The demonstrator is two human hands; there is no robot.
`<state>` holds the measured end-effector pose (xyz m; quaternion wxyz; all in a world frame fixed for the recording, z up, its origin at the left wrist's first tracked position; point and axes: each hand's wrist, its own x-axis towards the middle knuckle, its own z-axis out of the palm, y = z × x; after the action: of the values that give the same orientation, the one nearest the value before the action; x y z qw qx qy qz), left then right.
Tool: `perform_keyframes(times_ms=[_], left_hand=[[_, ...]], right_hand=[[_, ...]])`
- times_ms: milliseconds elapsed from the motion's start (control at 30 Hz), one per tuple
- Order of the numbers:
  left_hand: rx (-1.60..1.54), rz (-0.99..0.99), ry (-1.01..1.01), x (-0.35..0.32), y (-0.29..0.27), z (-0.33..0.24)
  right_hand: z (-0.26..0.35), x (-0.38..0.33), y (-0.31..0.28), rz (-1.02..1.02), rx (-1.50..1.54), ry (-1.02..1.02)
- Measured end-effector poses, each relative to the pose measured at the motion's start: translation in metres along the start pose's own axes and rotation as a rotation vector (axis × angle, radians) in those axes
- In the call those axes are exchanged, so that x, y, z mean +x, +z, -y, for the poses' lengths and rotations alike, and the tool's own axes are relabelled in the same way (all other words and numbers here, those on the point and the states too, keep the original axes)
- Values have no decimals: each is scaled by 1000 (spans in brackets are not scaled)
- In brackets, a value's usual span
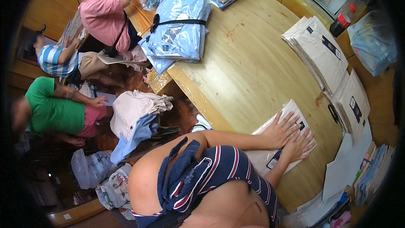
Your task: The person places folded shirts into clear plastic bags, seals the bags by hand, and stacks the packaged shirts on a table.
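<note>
My left hand (pixel 280 131) lies flat on a folded cream shirt (pixel 270 158), its fingers spread. Just beside it, my right hand (pixel 298 146) also presses flat on the same shirt, fingers apart. The shirt has a dark tag and rests on the wooden table (pixel 249 63) near its edge. Both palms cover part of the shirt, and neither hand grips anything.
Cream folded shirts (pixel 318 55) lie stacked along the table's far side, near a dark bottle (pixel 342 20) and plastic bag (pixel 373 42). A strapped bundle of blue shirts (pixel 181 27) sits at the upper left. Several people stand at left, one in a green shirt (pixel 59 105).
</note>
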<state>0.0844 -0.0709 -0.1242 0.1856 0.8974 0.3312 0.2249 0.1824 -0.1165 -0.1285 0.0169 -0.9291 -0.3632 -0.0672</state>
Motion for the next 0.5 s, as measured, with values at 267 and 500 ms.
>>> perform_keyframes(times_ms=[267,500], left_hand=[[3,-25,11,-3,5,4],[29,104,-7,-1,7,3]], right_hand=[[1,-1,-4,71,51,19],[-3,0,-9,122,83,-16]])
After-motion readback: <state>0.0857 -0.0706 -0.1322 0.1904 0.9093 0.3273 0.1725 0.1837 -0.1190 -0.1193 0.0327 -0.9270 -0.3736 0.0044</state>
